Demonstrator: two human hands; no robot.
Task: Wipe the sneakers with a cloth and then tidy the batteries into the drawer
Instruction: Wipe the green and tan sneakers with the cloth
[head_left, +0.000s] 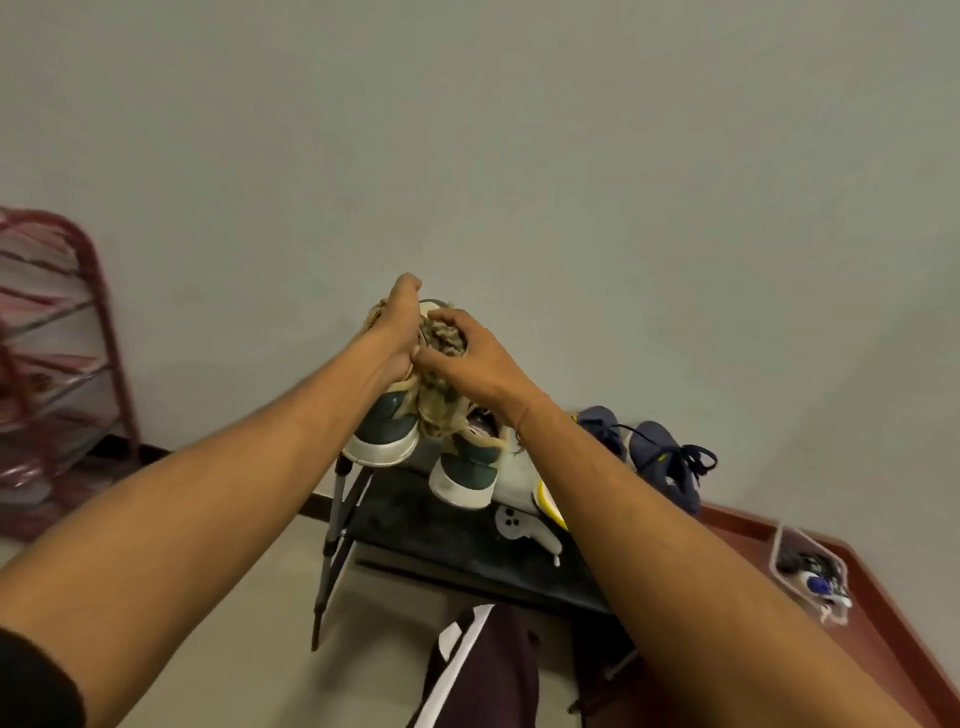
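Sneaker first: the green sneaker (387, 431) with the white sole is up in the air, above the left end of the black table (441, 540). Its heel points down and back at the person. Its toe points up and away, at the wall. So its long line runs from low and near to high and far.

I think it is light, since one hand holds it up. The top looks soft and bendy, and the white sole looks firmer. The best place to hold it is round the middle, where it is firm. The loose laces may swing and get in the way.

The left hand (397, 322) is curled round the top part of this shoe and grips it. The right hand (467, 358) grips a bunched brown cloth (441, 338) and presses it on the shoe. The cloth is floppy, and part of it hangs down.

The other green sneaker (465, 475) sits on the table just beside it, heel to the person. A white controller (524, 530) lies near it. Blue sneakers (665, 457) sit further right. A clear box (810, 566) of small things is well apart on the right. I cannot tell if they are batteries. I see no drawer. A red rack (62, 364) stands far left.
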